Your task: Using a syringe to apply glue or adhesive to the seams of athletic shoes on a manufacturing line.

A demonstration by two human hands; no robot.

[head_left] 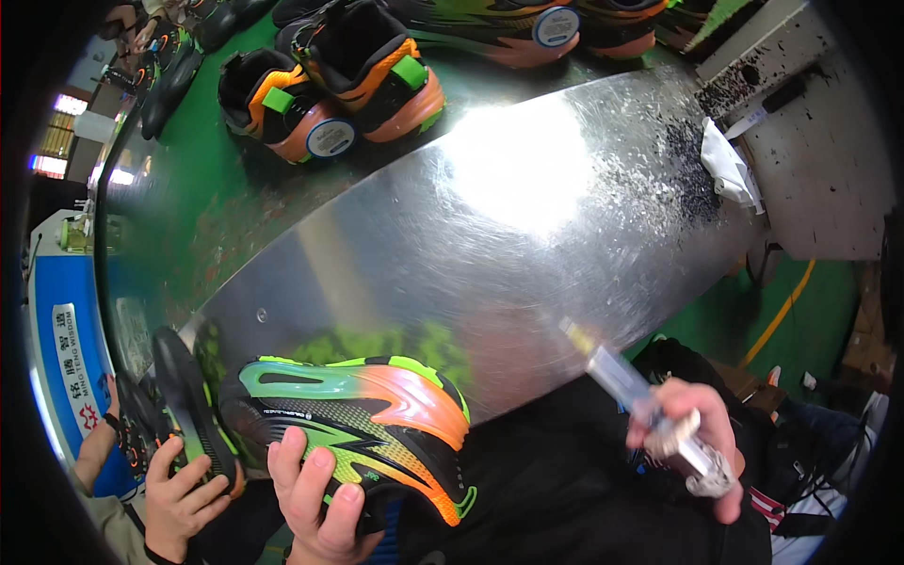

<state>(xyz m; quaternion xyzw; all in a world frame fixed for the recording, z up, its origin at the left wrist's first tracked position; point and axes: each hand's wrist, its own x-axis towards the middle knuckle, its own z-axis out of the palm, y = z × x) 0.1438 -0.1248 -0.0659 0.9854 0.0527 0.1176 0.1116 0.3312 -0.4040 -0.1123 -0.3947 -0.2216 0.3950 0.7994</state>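
Note:
My left hand (318,494) grips a sneaker (377,424) at the near edge of the metal work surface (395,254). The sneaker is turned on its side, with a black, green and orange upper and a shiny green-to-orange sole toward the far side. Its toe points left. My right hand (692,433) is closed round a clear syringe (617,377) with a yellowish tip. Whitish material covers parts of the plunger end. The tip points up and left, apart from the sneaker, over the surface's near edge.
Orange and black sneakers (363,75) with round tags stand on the green table (179,226) at the back. At lower left, another person's hand (184,499) holds a dark shoe (193,405). A crumpled white sheet (730,168) hangs at the right, beside a pale panel (819,160).

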